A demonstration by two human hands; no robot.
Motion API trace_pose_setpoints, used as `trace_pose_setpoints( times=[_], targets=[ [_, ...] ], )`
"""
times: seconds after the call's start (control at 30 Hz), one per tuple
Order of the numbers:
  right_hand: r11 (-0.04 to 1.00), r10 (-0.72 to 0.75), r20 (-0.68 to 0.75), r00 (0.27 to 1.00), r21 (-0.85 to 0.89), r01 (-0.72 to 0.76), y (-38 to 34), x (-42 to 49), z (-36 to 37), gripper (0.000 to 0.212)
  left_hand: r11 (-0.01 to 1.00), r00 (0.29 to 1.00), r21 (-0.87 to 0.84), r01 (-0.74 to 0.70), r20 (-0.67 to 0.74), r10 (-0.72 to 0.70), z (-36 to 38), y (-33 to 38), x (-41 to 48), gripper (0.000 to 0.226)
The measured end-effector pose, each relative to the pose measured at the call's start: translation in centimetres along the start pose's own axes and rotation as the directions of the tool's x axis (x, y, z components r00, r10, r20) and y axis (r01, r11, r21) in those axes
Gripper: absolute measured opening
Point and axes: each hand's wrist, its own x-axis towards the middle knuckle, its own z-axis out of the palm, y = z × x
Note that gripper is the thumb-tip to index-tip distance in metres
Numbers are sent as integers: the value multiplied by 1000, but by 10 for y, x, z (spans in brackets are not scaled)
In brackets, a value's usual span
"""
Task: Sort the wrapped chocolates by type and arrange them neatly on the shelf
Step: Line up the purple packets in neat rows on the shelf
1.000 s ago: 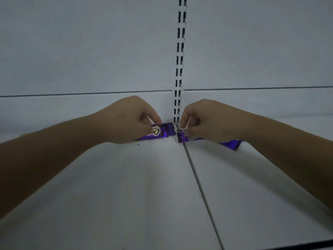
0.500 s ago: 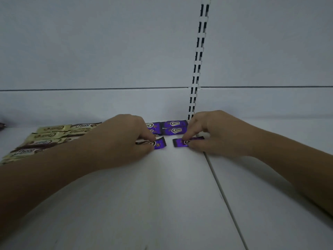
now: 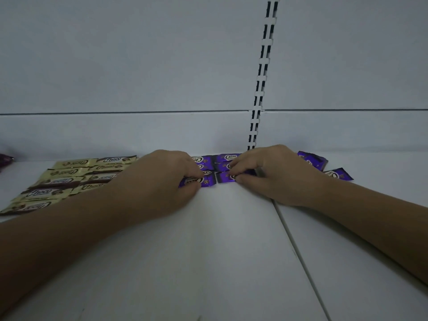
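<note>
**Purple bars brought end to end on the shelf**

A person's left hand (image 3: 166, 179) and right hand (image 3: 261, 172) each pinch a purple-wrapped chocolate lying flat on the white shelf (image 3: 208, 251). On each hand the fingers are curled onto the bar's far long edge and the thumb sits on its near one. The left purple bar (image 3: 205, 181) and the right purple bar (image 3: 225, 177) both run left to right, and their crimped ends almost meet between the two hands. They lie just in front of the purple rows (image 3: 229, 157) set against the back wall, below the slotted upright (image 3: 259, 89).

To the left, the cream-and-brown bars (image 3: 69, 179) lie in two columns, also set crosswise. To the right, two loose purple bars (image 3: 312, 159) lie askew — not yet in line.

The bars look light and thin, with slick foil and floppy crimped ends. They are probably best held mid-body by the long edges and slid rather than lifted. A hard squeeze could snap the chocolate or crease the wrapper.
</note>
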Motion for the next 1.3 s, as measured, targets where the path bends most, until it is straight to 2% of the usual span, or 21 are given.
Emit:
trace_pose_setpoints(
  times=[0.2,0.37,0.57,0.7,0.77,0.9,1.1,1.2,1.3],
  targets=[
    [1000,7,-14,1000,2,-7,-1,-2,-2,21,1000,1000,13,6,-18,-6,3,-2,2,54],
    [1000,3,-29,1000,1,-3,-2,-4,-1,20,999,1000,35,26,-8,-26,4,-2,0,37],
    [1000,20,-44,999,5,-20,-5,-2,-6,19,999,999,28,42,-24,-41,3,-2,-1,41],
    [983,166,-106,980,-57,-173,3,1,-42,19,1000,1000,8,19,-19,-19,-7,7,6,50],
    [954,269,-28,963,-133,-270,14,-1,-62,20,1000,1000,25,4,8,-4,-13,18,17,51],
    [890,419,106,902,-245,-385,30,-18,-86,24,999,999,9,-34,20,34,-11,45,50,32],
    [824,513,116,851,-347,-449,35,-50,-84,29,997,994,-23,-76,75,78,15,82,105,35],
    [830,508,71,859,-309,-465,34,-59,-76,25,998,989,-27,-56,135,59,28,92,129,32],
    [844,487,32,873,-276,-461,34,-63,-72,26,999,990,-11,-44,132,45,38,97,145,27]
  ],
)
